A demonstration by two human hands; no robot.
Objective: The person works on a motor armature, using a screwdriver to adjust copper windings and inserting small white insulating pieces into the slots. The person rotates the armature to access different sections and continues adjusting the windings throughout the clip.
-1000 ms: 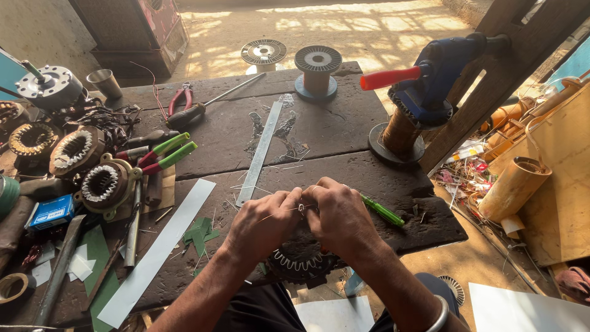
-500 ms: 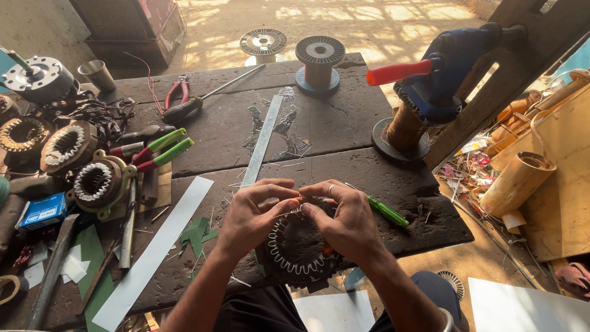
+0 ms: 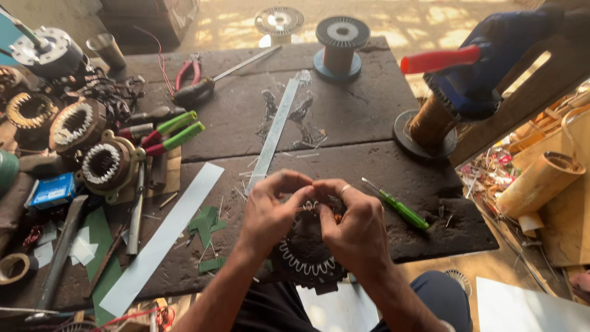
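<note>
A round dark motor stator with white slot liners around its rim sits upright at the near edge of the workbench, against my lap. My left hand and my right hand both grip its top edge, fingertips pinched close together over the slots. A ring shows on one finger of my right hand. A green-handled screwdriver lies just right of my right hand.
Long white insulation strips lie across the dark bench. Other stators and green-handled pliers crowd the left. A wire spool stands at the back, a blue winding tool at right, and paper rolls beyond the right edge.
My hands have lifted the stator higher into view and tilted it up, and my fingers have spread a little along its top rim. The view has moved closer.
</note>
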